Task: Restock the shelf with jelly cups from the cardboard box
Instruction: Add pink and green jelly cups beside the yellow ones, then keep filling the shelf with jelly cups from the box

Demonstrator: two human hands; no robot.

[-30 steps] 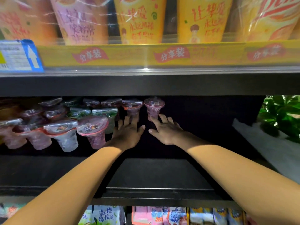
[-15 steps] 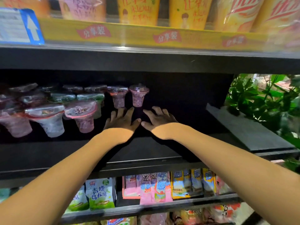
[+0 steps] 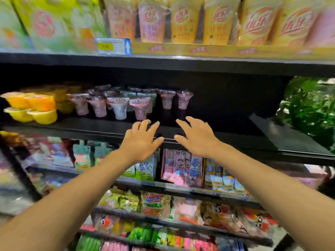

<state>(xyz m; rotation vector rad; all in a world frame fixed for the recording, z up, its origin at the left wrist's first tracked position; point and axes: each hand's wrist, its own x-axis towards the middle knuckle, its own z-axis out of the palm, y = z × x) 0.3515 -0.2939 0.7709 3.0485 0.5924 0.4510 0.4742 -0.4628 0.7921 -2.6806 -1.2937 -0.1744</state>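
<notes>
The jelly cups (image 3: 139, 105) stand in rows on the dark shelf (image 3: 226, 124), with bare shelf to their right. Both grips are spread and hold nothing: left hand (image 3: 140, 142) and right hand (image 3: 196, 137) hover at the shelf's front edge, just short of the cups. To do this well, fetch more cups from the box, which is out of view, and set them upright in the gap.

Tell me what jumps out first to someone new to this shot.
Two bare hands, left and right, spread open and empty at the front edge of the dark shelf. Behind them stand jelly cups, with yellow tubs far left. Tall orange cups line the shelf above.
</notes>
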